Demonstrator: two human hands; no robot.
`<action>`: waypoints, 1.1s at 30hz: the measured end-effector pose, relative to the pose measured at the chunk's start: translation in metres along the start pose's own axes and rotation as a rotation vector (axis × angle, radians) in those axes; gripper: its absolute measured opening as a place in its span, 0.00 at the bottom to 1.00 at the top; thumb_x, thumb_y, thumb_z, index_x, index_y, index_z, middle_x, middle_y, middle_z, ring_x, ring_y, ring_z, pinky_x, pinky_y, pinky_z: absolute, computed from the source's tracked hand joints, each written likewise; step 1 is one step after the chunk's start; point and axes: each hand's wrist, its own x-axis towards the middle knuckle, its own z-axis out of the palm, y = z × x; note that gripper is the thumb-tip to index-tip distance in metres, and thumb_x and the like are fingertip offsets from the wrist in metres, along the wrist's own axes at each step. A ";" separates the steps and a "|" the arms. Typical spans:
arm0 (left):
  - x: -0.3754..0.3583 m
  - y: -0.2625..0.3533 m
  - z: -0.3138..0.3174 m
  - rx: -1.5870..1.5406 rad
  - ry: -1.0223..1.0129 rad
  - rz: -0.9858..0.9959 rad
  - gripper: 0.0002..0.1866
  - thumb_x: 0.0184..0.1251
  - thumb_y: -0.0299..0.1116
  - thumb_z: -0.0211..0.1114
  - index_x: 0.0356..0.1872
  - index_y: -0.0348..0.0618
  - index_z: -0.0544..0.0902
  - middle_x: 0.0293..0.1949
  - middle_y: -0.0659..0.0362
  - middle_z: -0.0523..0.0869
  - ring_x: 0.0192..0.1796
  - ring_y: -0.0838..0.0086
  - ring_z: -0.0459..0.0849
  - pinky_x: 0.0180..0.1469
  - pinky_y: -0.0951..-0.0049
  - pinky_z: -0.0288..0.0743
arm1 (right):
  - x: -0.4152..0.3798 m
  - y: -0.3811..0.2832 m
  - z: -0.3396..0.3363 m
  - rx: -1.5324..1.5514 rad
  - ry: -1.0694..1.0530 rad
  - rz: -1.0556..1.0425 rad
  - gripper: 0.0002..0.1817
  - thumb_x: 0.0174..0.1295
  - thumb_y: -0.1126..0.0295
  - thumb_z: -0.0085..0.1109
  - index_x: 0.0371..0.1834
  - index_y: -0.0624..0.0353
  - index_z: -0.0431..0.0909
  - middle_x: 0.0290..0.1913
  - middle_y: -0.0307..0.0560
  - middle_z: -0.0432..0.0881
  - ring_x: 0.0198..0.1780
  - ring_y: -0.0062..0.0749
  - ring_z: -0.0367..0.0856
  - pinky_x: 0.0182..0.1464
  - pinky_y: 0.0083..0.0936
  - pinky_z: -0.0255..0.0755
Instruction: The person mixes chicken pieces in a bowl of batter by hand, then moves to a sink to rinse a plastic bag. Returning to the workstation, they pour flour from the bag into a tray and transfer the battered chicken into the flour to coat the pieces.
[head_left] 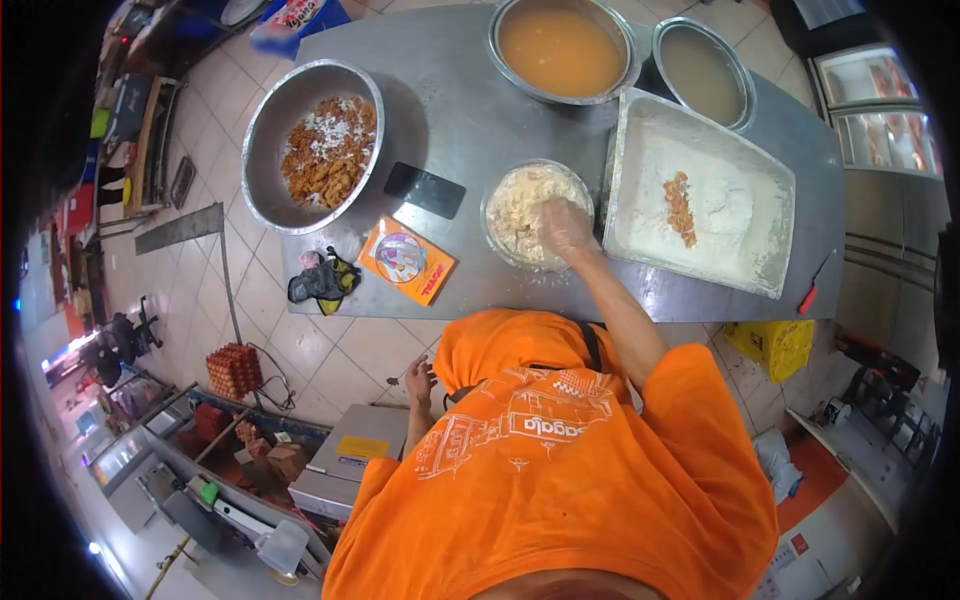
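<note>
1. Round bowl point(484, 212) of pale, floury mixture point(522, 205), near the middle of the metal table's point(440, 110) near edge.
2. Right hand point(567, 230) reaches into the bowl, fingers in the mixture; blur hides whether they grasp anything.
3. Left hand point(420, 382) hangs off the near edge, fingers loosely bent, holding nothing visible.
4. Just right of the bowl, a rectangular tray point(700, 273) of white powder, with reddish-brown pieces point(680, 209) on top.
5. Left of the bowl, a dark, flat phone-like device point(425, 190); nearer the edge, an orange box point(407, 260).
6. Toward the left end, a wide steel bowl point(262, 165) of brown, white-dusted pieces point(335, 165); a small dark-and-yellow bundle point(323, 282) at the near-left corner.
7. Along the far edge, a pot of orange liquid point(562, 50) beside a pot of cloudy liquid point(703, 75).
8. Near-right corner: a red-handled tool point(808, 299).
</note>
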 end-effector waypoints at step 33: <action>-0.003 -0.007 0.003 -0.041 -0.008 0.009 0.16 0.68 0.34 0.50 0.54 0.45 0.77 0.37 0.60 0.82 0.31 0.77 0.80 0.31 0.77 0.73 | -0.013 -0.012 0.039 0.063 0.129 -0.050 0.29 0.51 0.78 0.50 0.62 0.69 0.65 0.53 0.67 0.71 0.62 0.58 0.66 0.63 0.44 0.63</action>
